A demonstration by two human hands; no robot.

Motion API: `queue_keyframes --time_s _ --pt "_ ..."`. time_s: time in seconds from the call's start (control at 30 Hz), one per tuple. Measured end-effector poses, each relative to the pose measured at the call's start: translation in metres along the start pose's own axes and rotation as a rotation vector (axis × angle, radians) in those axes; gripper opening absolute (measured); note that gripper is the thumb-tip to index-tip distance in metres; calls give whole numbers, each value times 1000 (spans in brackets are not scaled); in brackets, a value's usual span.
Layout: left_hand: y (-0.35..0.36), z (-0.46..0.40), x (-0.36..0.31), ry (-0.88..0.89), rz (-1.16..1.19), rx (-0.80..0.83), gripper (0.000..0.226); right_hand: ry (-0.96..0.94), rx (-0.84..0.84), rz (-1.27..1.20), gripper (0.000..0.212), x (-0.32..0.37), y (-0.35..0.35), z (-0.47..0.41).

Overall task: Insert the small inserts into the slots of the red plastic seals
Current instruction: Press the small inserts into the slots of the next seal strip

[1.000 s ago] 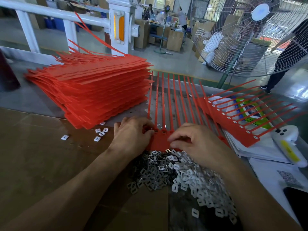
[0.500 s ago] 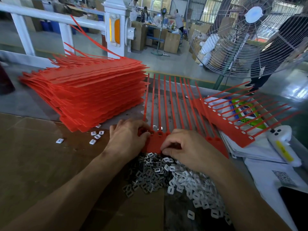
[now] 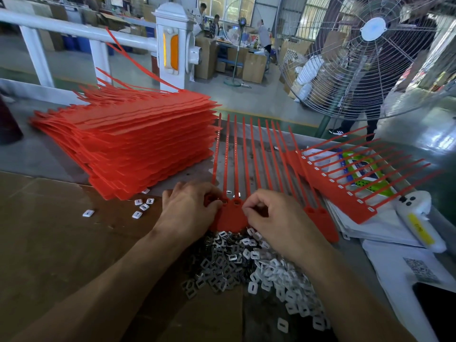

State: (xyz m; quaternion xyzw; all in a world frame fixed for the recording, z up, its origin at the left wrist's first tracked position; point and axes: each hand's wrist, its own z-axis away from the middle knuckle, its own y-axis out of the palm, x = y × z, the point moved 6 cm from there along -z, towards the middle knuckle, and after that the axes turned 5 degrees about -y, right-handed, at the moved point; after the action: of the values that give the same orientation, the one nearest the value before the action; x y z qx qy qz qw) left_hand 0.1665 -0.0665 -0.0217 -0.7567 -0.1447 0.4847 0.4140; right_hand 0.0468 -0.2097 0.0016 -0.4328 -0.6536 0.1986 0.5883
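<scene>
Red seal strip (image 3: pixel 232 215) flat on table, tails pointing away, heads near. Heap of small white and metal inserts (image 3: pixel 249 265) just in front. Tall stack of red seals (image 3: pixel 138 141) at left. Second strip (image 3: pixel 345 186) angled at right.

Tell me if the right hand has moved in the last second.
No. The right hand stays at the seal strip, the same gap from the loose inserts; only the camera shifted.

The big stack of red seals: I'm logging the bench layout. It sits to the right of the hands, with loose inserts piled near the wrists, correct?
Not quite. The head view shows the stack of red seals to the left of the hands, not the right. The loose inserts do lie piled near the wrists.
</scene>
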Motion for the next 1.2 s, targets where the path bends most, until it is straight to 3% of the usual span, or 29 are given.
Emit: queue_keyframes --time_s 0.43,0.7,1.0,1.2 --pt "-1 1 -1 1 1 -13 18 75 -145 -226 24 -12 -6 -5" --pt "-2 3 -1 3 9 -23 17 90 -133 -218 27 -15 -4 -5" --pt "-1 2 0 9 14 -24 14 53 -141 -154 13 -13 -6 -3" --pt "-1 2 0 12 27 -21 13 106 -156 -196 27 -15 -7 -5"
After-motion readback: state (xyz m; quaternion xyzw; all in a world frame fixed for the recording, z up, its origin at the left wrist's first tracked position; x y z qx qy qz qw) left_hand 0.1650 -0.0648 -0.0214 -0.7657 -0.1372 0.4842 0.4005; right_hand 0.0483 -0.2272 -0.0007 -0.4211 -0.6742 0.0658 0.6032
